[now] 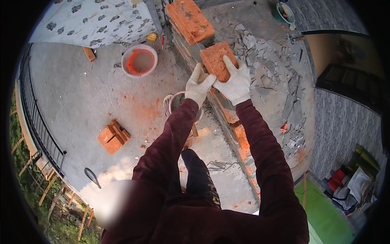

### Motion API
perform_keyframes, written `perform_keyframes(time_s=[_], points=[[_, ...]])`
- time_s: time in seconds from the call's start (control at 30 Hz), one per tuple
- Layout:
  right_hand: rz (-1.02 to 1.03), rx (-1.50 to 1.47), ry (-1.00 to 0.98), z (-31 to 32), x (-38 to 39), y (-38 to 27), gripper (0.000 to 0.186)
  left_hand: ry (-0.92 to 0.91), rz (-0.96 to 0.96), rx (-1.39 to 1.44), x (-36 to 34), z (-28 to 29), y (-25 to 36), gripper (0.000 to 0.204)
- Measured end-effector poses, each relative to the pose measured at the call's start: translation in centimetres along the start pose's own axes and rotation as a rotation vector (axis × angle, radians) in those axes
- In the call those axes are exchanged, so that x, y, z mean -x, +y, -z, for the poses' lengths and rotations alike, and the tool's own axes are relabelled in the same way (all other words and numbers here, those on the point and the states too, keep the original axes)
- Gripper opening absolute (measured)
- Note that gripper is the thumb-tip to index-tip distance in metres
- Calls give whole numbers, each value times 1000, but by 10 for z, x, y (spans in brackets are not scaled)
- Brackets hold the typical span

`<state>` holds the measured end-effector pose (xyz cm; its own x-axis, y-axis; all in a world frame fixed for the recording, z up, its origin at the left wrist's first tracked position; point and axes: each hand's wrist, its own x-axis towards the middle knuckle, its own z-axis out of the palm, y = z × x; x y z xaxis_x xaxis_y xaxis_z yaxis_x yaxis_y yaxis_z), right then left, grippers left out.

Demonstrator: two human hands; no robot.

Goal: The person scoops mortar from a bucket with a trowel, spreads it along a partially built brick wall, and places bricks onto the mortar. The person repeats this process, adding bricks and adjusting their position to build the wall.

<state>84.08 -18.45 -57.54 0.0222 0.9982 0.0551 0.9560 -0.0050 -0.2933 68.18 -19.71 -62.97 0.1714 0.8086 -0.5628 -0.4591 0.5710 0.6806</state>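
Note:
An orange brick (216, 60) is over the low brick wall, just below the bricks (189, 21) at its far end. My right hand (235, 83), in a white work glove, is closed on its right side and near corner, thumb and fingers over its face. Beside the near left edge is my left hand (198, 86), also gloved, with its thumb and fingers apart; the thumb tip comes close to the brick's near corner. Whether it touches the brick I cannot tell. Below my left wrist, a bucket (174, 101) of grey material is partly hidden by the sleeve.
A round tub (152, 51) of grey liquid stands left of the wall, near a yellow tape measure (152, 37). Loose bricks (113, 137) lie on the concrete floor. Broken tile pieces (266, 65) and a red-handled tool (283, 128) are right of the wall. A black railing (35, 118) edges the far left.

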Motion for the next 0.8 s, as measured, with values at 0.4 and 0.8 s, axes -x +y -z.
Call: perform_keyframes(time_s=[0.4,0.8], points=[[62,26,35,-16,-5,1,86,38,-46,-31,-21,-3,-11,92],[125,-11,-179,-10,-10,19,90,74,56,-16,-14,1,-4,87]])
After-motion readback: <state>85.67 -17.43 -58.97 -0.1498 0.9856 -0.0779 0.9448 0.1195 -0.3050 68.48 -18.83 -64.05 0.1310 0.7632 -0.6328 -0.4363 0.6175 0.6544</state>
